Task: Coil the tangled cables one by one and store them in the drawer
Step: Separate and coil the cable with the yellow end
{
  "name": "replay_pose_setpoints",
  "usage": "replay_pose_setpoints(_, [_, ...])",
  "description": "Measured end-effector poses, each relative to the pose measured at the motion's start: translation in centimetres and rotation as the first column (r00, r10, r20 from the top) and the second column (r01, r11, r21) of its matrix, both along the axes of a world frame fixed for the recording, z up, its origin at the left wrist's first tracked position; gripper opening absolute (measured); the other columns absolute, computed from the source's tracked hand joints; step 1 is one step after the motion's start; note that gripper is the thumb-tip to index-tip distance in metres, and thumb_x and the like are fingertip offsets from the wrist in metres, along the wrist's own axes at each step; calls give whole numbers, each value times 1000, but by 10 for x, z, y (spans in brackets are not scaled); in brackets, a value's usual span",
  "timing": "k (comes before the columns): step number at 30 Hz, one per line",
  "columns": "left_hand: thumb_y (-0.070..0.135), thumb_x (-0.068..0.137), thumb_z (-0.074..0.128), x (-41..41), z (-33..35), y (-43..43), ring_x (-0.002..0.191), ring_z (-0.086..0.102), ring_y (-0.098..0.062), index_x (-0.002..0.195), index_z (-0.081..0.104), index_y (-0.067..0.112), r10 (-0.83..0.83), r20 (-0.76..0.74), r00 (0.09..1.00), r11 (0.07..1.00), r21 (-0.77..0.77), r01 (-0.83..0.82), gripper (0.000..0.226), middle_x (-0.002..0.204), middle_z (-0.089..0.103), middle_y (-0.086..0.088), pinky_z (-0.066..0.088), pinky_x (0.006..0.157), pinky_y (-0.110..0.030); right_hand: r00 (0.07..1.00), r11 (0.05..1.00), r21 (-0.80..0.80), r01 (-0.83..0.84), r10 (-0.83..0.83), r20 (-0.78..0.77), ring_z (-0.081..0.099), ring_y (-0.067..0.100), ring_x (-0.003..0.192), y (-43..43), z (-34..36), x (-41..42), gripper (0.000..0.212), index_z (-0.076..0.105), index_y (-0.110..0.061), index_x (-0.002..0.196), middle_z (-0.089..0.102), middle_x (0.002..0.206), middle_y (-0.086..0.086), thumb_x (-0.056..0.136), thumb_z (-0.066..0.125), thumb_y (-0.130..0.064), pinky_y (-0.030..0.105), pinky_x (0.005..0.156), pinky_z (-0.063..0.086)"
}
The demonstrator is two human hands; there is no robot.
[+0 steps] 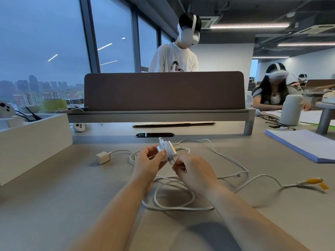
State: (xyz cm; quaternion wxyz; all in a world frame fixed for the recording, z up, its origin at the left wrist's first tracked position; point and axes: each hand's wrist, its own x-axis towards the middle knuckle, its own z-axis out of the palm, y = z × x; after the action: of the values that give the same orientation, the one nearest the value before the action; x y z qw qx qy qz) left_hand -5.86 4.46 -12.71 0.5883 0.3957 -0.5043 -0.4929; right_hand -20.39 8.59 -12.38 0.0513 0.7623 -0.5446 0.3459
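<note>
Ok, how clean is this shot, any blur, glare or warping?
Head view: the white charger in the left hand is fairly sharp, but the yellow plug at far right is smeared. Head view again: ceiling lights reflect in the window, its frames lean from wide-angle warp, and a soft dark shadow lies on the desk at the bottom edge.

A white charger [165, 150], with cable turns wound round it, is being gripped by the left hand [146, 163], while a cable strand [182, 167] just below its prongs is being pinched by the right hand [193, 172]. Loose white cables [181, 208] are being left sprawled under the charger; a second charger cube [102, 157] is lying to its left, a yellow-tipped cable end [314, 182] well to its right.
</note>
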Motion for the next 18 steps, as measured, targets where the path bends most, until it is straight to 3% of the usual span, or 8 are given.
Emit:
replay_pose_setpoints(6, [9,87,65,0,-1,1,94,64,-14,99,57,23,133,216,967,980,-175,-96,20,100,66,0,55,87,-36,998,999,-37,-26,24,-50,58,17,86,4,2,1,17,62,-20,102,63,100,-2,95,50,-29,28,67,44])
replay_pose_setpoints(11, [12,87,66,1,-2,-2,95,61,-12,109,56,20,267,425,865,921,-377,-99,25,104,62,2,53,84,-28,997,998,-59,-30,25,-71,54,13,81,2,3,1,19,58,-17,106,58,107,-3,97,48,-32,21,59,34])
replay_pose_setpoints(14, [11,88,64,-1,-1,-1,95,59,-12,118,59,12,332,510,793,871,-490,-49,30,108,58,2,49,78,-16,997,998,-59,-3,-2,-78,58,17,85,3,5,0,22,57,-19,105,58,106,-4,95,51,-38,28,64,44])
replay_pose_setpoints(18, [11,91,60,-3,0,4,96,57,-13,122,60,11,359,559,747,837,-547,7,31,109,55,2,46,80,-15,999,1000,-24,-1,0,-35,57,19,90,2,9,-4,22,59,-19,100,58,103,-5,90,59,-38,34,72,47])
